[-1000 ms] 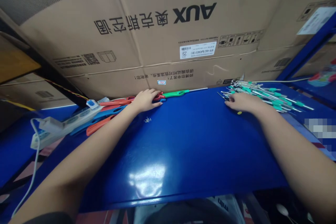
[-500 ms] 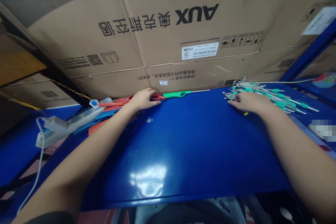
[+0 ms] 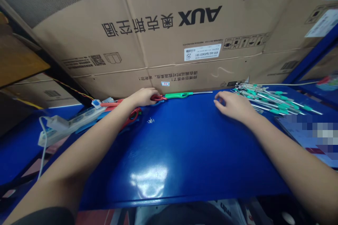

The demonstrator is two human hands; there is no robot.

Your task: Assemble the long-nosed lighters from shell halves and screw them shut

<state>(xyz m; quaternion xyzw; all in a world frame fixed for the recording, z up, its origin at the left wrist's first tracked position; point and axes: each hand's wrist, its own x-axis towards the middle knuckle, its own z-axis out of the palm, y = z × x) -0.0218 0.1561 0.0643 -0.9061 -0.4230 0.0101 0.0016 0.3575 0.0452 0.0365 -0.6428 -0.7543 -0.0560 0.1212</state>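
There it lay, the green lighter (image 3: 173, 95), stretched across the back of the worktop (image 3: 185, 140) at the foot of the big carton (image 3: 171, 49), squarely between the two hands! Its long axis ran left to right, near enough parallel to the carton's lower edge, handle to the left, slim metal rod (image 3: 202, 92) pointing right, its tip just short of the right hand (image 3: 233, 104). So the right hand was the nearer one to the tip, while the left hand (image 3: 144, 97) was nearer the handle, with the end of a red tool (image 3: 158, 97) in between. And the poses: the left arm reached far forward, palm down, fingers curled over that red tool; whether they gripped it or merely rested there, you could not tell. Over on the other side, the right arm angled in from the lower corner, thumb and fingers parted, a clear gap between them with nothing visible in it, and behind the knuckles sat the bundle of metal rods with green fittings (image 3: 281, 107).
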